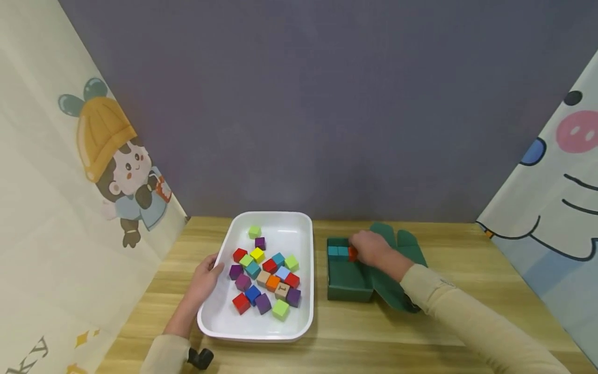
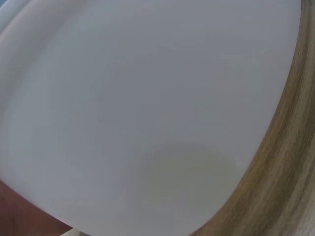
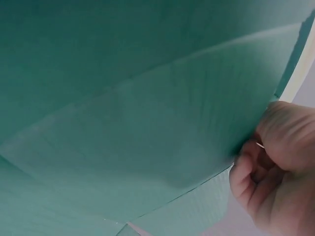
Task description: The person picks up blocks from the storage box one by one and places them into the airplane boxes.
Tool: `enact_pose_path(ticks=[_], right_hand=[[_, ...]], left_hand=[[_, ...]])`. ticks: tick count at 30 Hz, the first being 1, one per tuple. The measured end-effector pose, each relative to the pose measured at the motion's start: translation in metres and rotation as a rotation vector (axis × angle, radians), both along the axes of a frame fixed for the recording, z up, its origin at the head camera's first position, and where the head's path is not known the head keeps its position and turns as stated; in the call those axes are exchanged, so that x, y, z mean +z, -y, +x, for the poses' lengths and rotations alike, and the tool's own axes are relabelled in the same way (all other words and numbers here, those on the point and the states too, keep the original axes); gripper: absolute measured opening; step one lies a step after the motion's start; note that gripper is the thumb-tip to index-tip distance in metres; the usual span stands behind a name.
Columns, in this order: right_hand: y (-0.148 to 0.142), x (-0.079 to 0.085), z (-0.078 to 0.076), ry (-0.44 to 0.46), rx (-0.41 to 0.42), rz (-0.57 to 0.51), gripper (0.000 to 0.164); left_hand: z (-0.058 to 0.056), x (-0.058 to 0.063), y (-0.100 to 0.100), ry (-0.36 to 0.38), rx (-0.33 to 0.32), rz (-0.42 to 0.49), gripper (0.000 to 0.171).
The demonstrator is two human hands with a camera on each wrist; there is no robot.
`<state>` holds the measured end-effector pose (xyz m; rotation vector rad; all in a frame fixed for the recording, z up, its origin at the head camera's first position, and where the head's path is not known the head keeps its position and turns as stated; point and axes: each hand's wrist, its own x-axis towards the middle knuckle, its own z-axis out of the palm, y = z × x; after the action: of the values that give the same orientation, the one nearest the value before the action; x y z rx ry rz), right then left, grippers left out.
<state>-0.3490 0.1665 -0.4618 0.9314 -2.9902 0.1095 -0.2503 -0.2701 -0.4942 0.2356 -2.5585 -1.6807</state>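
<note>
A white tray holds many coloured cubes, one of the wooden ones marked "1". My left hand grips its left rim, with the thumb over the edge; in the left wrist view the tray's outer wall fills most of the picture. To the right stands an open green cardboard box. Teal cubes sit in a row along its far side. My right hand reaches into the far right corner and pinches a red cube beside them. Curled fingers show in the right wrist view; the cube is hidden there.
The box's lid lies folded out to the right under my right forearm. A wooden table carries everything, with a grey wall behind and printed cloth panels at both sides.
</note>
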Motion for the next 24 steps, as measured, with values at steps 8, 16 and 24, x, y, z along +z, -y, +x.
enact_pose_path(ticks=[8,16,24], right_hand=[[0.029,0.021,0.011,-0.042,0.044,-0.033,0.038],[0.115,0.047,0.025,0.006,0.131,-0.015,0.017],[0.221,0.047,0.019,0.216,0.137,0.026,0.031]], left_hand=[[0.001,-0.001,-0.001,-0.003,-0.001,0.014,0.044],[-0.002,0.0,-0.007,0.009,-0.011,-0.009,0.044],[-0.002,-0.001,-0.002,0.003,0.014,-0.015,0.043]])
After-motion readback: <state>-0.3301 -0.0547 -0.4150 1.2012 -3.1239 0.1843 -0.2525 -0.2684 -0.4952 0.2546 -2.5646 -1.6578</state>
